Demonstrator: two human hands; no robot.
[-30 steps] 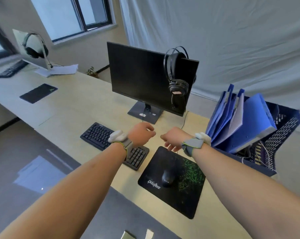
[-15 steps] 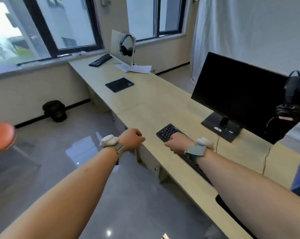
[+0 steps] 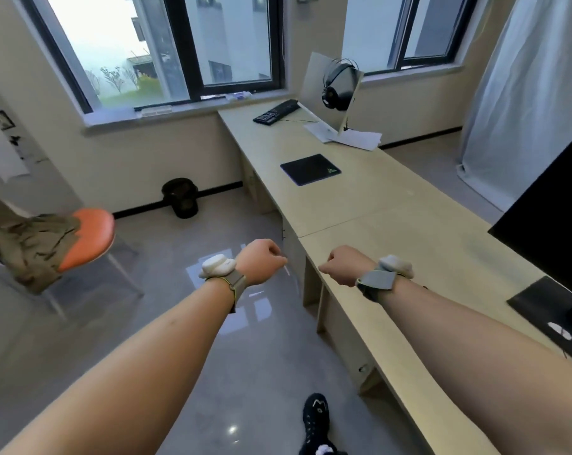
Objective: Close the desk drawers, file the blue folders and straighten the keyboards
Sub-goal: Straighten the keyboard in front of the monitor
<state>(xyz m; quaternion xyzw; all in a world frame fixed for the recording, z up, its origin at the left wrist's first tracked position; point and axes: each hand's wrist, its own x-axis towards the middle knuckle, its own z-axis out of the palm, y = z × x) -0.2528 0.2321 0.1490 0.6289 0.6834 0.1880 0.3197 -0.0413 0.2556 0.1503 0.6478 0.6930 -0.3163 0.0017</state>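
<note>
Since the earlier frames, the near keyboard and blue folders are no longer being shown; the view is being swung left. Both hands are being held out, the left hand (image 3: pixel 261 261) and right hand (image 3: pixel 343 266) in curled, empty grips. Likely the far keyboard (image 3: pixel 276 112), upper centre on the desk (image 3: pixel 370 205), is being approached for straightening.

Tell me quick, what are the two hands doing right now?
Left hand: curled into a fist, holding nothing.
Right hand: curled into a fist, holding nothing.
</note>
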